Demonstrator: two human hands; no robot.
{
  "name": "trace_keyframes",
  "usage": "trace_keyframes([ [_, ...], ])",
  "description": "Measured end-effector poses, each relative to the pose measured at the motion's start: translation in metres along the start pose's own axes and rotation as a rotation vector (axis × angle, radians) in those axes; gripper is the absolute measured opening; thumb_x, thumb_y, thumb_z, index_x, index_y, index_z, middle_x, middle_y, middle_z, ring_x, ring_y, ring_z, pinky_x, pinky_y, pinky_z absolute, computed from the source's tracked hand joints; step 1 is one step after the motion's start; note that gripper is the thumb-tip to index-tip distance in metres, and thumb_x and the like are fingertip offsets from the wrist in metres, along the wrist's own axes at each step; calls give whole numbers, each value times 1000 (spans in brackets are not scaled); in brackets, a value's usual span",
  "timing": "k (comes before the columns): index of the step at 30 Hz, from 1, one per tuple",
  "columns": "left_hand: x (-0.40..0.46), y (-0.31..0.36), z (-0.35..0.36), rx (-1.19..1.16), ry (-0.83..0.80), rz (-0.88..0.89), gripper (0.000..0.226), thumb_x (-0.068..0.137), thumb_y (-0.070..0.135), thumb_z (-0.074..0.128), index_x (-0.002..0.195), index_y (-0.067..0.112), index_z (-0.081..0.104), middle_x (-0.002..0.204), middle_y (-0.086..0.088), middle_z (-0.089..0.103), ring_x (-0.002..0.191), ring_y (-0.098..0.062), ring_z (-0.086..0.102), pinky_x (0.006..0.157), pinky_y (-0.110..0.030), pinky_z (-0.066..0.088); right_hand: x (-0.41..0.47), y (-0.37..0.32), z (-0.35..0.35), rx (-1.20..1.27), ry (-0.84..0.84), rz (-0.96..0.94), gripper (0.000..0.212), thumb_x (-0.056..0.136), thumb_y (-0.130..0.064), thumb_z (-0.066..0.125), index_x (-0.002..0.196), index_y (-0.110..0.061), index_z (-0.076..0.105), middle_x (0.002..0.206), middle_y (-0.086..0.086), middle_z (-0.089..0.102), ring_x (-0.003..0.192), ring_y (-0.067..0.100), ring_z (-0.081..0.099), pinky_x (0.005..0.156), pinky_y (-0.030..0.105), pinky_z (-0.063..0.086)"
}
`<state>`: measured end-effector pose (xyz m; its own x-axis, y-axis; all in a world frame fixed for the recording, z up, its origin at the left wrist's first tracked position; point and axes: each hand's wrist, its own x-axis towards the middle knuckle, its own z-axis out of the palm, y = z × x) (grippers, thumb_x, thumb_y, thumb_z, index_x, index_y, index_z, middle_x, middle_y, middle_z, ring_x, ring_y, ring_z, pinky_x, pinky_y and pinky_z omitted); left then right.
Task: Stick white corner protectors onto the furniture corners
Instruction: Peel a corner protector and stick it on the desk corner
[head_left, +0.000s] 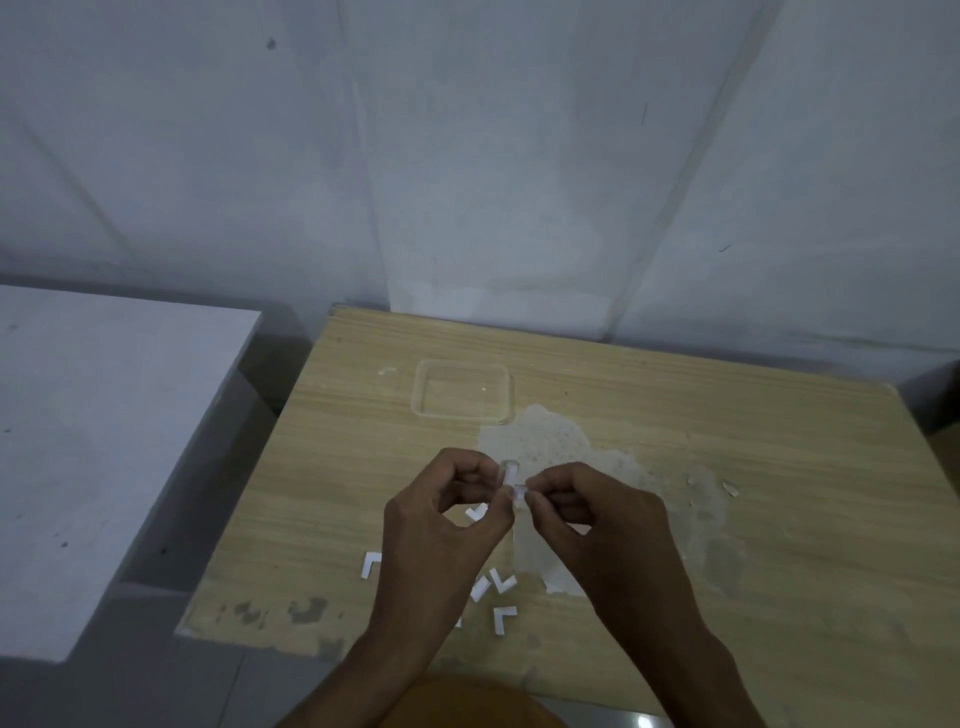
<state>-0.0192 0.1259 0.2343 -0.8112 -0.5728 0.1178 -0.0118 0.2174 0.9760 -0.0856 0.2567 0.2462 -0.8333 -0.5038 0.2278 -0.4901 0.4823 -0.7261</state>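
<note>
My left hand (441, 525) and my right hand (592, 514) meet above the wooden table (727, 519), both pinching one small clear-white corner protector (510, 477) between thumb and fingers. Several white L-shaped pieces lie on the table under and near my hands: one piece at the left (370, 564), one below my left thumb (477, 512), two near my left wrist (501, 581), and another closer to me (504, 618). Whether these are protectors or peeled backing strips I cannot tell.
A clear, shallow square plastic container (462, 391) sits farther back on the table. The tabletop has a worn, peeled patch (550, 441) to the right of my hands. A white surface (104, 441) stands to the left across a gap. A pale wall rises behind.
</note>
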Motion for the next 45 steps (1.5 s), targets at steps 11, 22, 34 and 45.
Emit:
trace_keyframes([
  [11, 0, -5, 5, -9, -14, -80, 16, 78, 3, 73, 79, 17, 65, 73, 6, 67, 69, -8, 66, 66, -19, 54, 2, -13, 0, -377, -41, -195, 14, 71, -19, 77, 74, -21, 63, 66, -9, 63, 49, 8, 55, 40, 21, 44],
  [22, 4, -12, 3, -62, 84, -114, 16, 77, 5, 73, 78, 18, 65, 73, 4, 66, 69, -8, 65, 65, -15, 53, -1, 0, 7, -96, 157, -102, 16, 78, -9, 76, 92, -14, 71, 94, -4, 72, 70, 5, 67, 57, 19, 56],
  [34, 6, -10, 12, -84, 65, -114, 23, 79, 4, 74, 78, 24, 61, 78, 8, 67, 73, -10, 71, 60, -12, 49, -9, 20, 20, -228, 204, -269, 18, 79, -6, 73, 97, -6, 73, 97, 5, 73, 85, 15, 71, 71, 24, 58],
  [45, 12, -20, 17, 53, 3, 39, 20, 79, 9, 75, 83, 24, 62, 80, 14, 66, 78, -6, 66, 72, -14, 53, 11, 19, 16, -167, 99, -96, 10, 78, -5, 75, 84, -10, 69, 85, 1, 70, 65, 12, 65, 56, 24, 57],
])
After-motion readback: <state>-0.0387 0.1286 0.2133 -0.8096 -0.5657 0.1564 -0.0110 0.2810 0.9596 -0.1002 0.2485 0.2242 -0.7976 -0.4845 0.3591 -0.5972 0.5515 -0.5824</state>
